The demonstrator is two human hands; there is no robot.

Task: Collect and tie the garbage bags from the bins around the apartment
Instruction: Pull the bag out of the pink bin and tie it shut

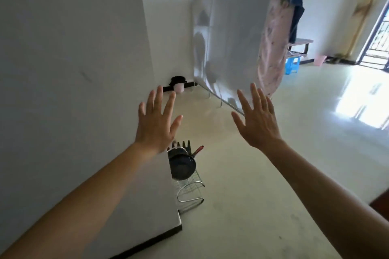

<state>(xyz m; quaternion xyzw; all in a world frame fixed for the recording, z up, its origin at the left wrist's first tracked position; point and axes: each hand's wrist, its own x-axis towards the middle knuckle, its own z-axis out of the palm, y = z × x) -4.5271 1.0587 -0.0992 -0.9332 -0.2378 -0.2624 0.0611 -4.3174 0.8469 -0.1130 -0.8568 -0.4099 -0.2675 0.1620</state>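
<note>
A small pink bin point(179, 87) lined with a black garbage bag point(178, 79) stands on the floor in the far corner, against the white wall. Both my arms reach forward at chest height. My left hand point(156, 124) is open with its fingers spread, and the bin shows just past its fingertips. My right hand point(257, 121) is open too, fingers apart, holding nothing. A second pink bin point(320, 60) stands far off at the right wall, small in the view.
A wire dish rack point(189, 187) holding a dark pan point(182, 166) sits on the floor beside the wall corner point(168, 206), below my left hand. A white wardrobe point(229, 48) draped with cloth stands ahead. A blue stool point(292, 65), a bench and a bright barred door lie at the right.
</note>
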